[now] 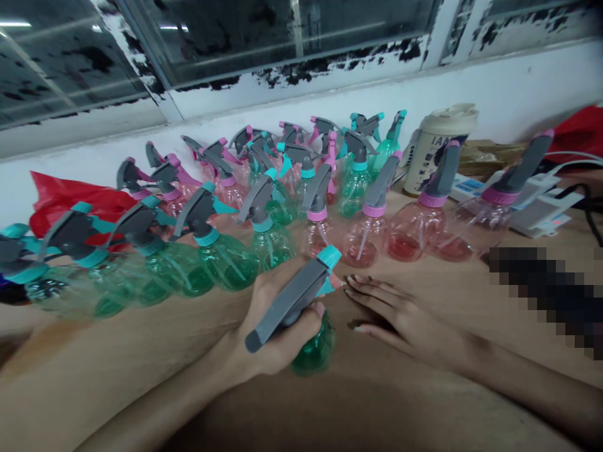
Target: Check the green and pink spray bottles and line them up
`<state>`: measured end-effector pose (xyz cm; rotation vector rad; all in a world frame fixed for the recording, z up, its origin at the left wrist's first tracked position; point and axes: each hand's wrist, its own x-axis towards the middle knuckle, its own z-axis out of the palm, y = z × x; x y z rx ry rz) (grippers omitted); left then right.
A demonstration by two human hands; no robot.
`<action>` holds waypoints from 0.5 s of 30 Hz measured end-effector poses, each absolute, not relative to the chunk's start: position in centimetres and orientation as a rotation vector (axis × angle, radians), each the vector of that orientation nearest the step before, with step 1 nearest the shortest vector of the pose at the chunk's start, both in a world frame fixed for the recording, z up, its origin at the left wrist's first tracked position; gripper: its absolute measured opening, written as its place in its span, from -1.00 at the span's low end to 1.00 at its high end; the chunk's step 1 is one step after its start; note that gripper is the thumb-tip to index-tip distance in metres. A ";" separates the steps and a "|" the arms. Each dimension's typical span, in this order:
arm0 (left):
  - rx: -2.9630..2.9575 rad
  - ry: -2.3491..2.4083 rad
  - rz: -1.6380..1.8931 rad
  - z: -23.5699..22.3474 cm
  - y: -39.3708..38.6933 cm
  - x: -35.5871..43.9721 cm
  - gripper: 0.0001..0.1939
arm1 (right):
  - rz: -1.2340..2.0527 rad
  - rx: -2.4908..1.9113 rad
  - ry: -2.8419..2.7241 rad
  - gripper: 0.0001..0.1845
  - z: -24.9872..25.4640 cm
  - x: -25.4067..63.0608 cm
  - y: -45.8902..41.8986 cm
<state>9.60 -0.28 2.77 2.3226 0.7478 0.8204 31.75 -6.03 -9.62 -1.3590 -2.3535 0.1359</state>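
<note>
My left hand [277, 333] is wrapped round the neck of a green spray bottle [315, 351] with a grey trigger head and a turquoise nozzle. The bottle is near the front of the table, and the fingers hide its collar. Just to its right, my right hand [400, 314] lies palm down, fingers stretched towards the nozzle, holding nothing. Behind both hands stands a front row of spray bottles: green ones with turquoise collars, such as the green bottle [228, 260], on the left, and pink ones, such as the pink bottle [414, 229], on the right.
More pink and green spray bottles crowd behind, against the white wall [522, 81]. A lidded paper cup [436, 150] and white power strips [541, 204] with cables stand at the right. Red plastic [78, 201] lies at the left. A blurred dark object [546, 289] lies on the right.
</note>
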 end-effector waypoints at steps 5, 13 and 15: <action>2.319 0.724 0.792 3.1 -0.2 9.6 -0.91 | 0.131 -1.360 -2.337 -0.43 -9.5 31.7 -6.1; 2.413 0.811 0.879 1.8 -0.4 9.4 -0.94 | 0.130 -1.372 -2.359 -0.42 -9.6 31.8 -6.0; 2.440 0.852 0.880 1.4 -0.4 9.4 -0.94 | 0.137 -1.365 -2.349 -0.42 -9.5 31.8 -6.0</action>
